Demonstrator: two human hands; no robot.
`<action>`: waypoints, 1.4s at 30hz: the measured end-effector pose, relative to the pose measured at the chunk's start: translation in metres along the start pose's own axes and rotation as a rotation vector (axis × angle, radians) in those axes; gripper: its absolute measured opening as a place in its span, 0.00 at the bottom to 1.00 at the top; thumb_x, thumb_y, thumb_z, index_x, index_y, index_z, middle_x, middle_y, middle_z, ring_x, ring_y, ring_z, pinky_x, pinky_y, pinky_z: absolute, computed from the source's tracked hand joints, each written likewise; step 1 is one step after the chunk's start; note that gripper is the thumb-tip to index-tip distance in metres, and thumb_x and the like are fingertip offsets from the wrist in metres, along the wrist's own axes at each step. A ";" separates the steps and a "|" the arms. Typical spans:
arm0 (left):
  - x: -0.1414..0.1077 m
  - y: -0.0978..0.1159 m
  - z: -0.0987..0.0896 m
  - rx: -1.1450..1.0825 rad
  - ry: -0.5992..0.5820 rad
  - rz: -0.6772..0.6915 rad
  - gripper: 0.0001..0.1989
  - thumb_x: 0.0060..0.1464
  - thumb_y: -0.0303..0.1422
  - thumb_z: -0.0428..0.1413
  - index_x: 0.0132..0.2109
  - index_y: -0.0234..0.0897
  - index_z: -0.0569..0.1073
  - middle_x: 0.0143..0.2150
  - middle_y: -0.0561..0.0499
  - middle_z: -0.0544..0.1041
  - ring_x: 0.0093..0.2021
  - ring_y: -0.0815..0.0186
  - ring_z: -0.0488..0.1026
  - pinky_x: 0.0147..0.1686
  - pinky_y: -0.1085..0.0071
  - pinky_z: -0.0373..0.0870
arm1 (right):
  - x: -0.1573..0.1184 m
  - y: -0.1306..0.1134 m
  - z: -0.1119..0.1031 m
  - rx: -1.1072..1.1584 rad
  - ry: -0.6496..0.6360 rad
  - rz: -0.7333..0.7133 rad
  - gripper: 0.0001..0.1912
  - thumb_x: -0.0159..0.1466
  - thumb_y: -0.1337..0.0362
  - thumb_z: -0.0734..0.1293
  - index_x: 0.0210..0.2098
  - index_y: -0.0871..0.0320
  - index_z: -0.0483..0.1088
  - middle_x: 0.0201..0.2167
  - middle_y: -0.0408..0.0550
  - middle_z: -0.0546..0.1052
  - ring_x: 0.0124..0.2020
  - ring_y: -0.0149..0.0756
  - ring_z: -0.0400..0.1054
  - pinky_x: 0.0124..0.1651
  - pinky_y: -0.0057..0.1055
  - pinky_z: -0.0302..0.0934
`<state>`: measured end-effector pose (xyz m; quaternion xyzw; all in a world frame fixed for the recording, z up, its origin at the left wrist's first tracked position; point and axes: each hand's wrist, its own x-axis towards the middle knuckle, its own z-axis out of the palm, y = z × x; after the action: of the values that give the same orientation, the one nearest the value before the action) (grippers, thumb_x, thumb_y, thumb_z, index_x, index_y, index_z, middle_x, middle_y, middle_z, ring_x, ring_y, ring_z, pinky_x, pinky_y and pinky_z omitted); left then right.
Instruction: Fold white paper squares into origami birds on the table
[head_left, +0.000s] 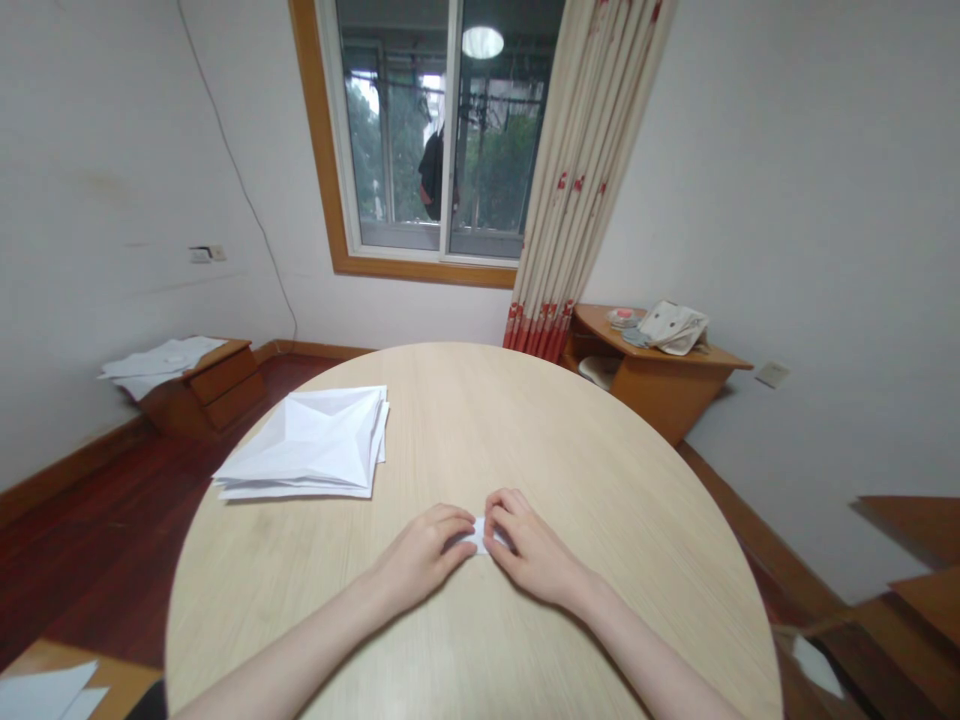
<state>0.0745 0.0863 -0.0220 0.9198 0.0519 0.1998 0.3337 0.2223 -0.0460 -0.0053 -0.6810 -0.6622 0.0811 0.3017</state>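
A small piece of folded white paper [480,536] lies low over the round table, between my two hands and mostly covered by them. My left hand [429,550] grips its left side, thumb at the near edge and fingers at the far edge. On the other side, my right hand [531,548] has its fingers curled and pinched round the right part of the paper. Only a narrow white strip shows in the gap between the fingertips, so the paper's full shape is hidden.
A stack of creased white paper sheets [315,440] rests at the table's left. The round wooden table [487,430] fills the middle. Beyond it stand a low drawer cabinet [217,385] at left and a corner desk [660,385] with a pale cloth bag [673,327] at right.
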 end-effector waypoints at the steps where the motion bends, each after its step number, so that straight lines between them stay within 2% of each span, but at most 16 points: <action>1: 0.001 -0.001 0.001 -0.006 0.006 -0.005 0.07 0.58 0.27 0.55 0.43 0.36 0.76 0.45 0.47 0.77 0.48 0.65 0.72 0.50 0.68 0.68 | 0.000 0.000 0.000 -0.003 0.001 0.007 0.04 0.63 0.72 0.60 0.34 0.57 0.64 0.40 0.49 0.67 0.44 0.39 0.61 0.48 0.37 0.61; 4: 0.002 -0.001 0.001 -0.020 0.021 -0.022 0.06 0.56 0.25 0.58 0.42 0.35 0.76 0.44 0.48 0.77 0.46 0.65 0.72 0.49 0.69 0.68 | 0.001 0.001 0.000 -0.036 -0.010 0.029 0.03 0.63 0.71 0.62 0.34 0.57 0.64 0.40 0.49 0.66 0.44 0.39 0.61 0.48 0.38 0.59; 8: 0.004 0.002 -0.003 0.082 0.040 -0.064 0.06 0.52 0.29 0.62 0.39 0.38 0.76 0.41 0.50 0.76 0.44 0.61 0.70 0.47 0.64 0.65 | 0.001 0.002 -0.002 -0.074 -0.066 0.073 0.03 0.64 0.70 0.62 0.34 0.56 0.64 0.40 0.47 0.67 0.46 0.39 0.60 0.50 0.39 0.56; 12: 0.006 0.000 -0.006 0.079 0.013 -0.100 0.08 0.51 0.30 0.64 0.39 0.39 0.76 0.40 0.51 0.74 0.44 0.60 0.69 0.45 0.64 0.62 | 0.003 0.004 -0.004 -0.055 -0.114 0.116 0.04 0.64 0.70 0.63 0.34 0.55 0.65 0.40 0.45 0.67 0.47 0.39 0.59 0.52 0.39 0.52; 18: 0.005 -0.010 -0.007 0.003 -0.037 -0.036 0.07 0.53 0.27 0.61 0.41 0.39 0.75 0.41 0.50 0.74 0.45 0.61 0.69 0.46 0.66 0.63 | 0.003 0.012 -0.005 0.018 -0.142 0.132 0.07 0.63 0.72 0.62 0.36 0.53 0.67 0.41 0.43 0.67 0.49 0.38 0.58 0.53 0.39 0.50; 22: 0.002 -0.013 -0.005 -0.033 -0.029 0.061 0.05 0.58 0.30 0.57 0.43 0.39 0.75 0.42 0.49 0.75 0.45 0.62 0.70 0.46 0.68 0.65 | 0.001 0.016 -0.003 0.069 -0.085 0.094 0.08 0.62 0.72 0.64 0.37 0.52 0.68 0.41 0.43 0.68 0.49 0.38 0.59 0.53 0.39 0.51; 26: 0.001 -0.012 -0.006 0.001 -0.033 0.095 0.07 0.60 0.33 0.55 0.44 0.38 0.75 0.42 0.48 0.77 0.44 0.62 0.72 0.45 0.68 0.67 | 0.001 0.018 -0.001 0.105 -0.029 0.042 0.07 0.61 0.71 0.66 0.36 0.52 0.70 0.39 0.43 0.70 0.47 0.39 0.61 0.52 0.40 0.51; 33: 0.000 -0.012 -0.010 0.097 -0.056 0.160 0.08 0.61 0.32 0.54 0.44 0.39 0.77 0.43 0.49 0.79 0.44 0.62 0.74 0.45 0.69 0.68 | 0.001 0.021 0.000 0.150 0.007 -0.025 0.06 0.61 0.71 0.67 0.35 0.54 0.74 0.36 0.45 0.74 0.43 0.37 0.66 0.48 0.37 0.59; 42: -0.001 -0.008 -0.012 0.138 -0.060 0.159 0.09 0.61 0.33 0.54 0.42 0.39 0.79 0.43 0.48 0.78 0.44 0.62 0.73 0.45 0.68 0.70 | -0.002 0.020 -0.003 0.140 0.007 -0.046 0.04 0.58 0.67 0.71 0.34 0.54 0.76 0.38 0.46 0.75 0.43 0.37 0.68 0.47 0.36 0.62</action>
<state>0.0695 0.0992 -0.0191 0.9474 -0.0179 0.1938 0.2539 0.2403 -0.0473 -0.0138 -0.6432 -0.6694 0.1179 0.3525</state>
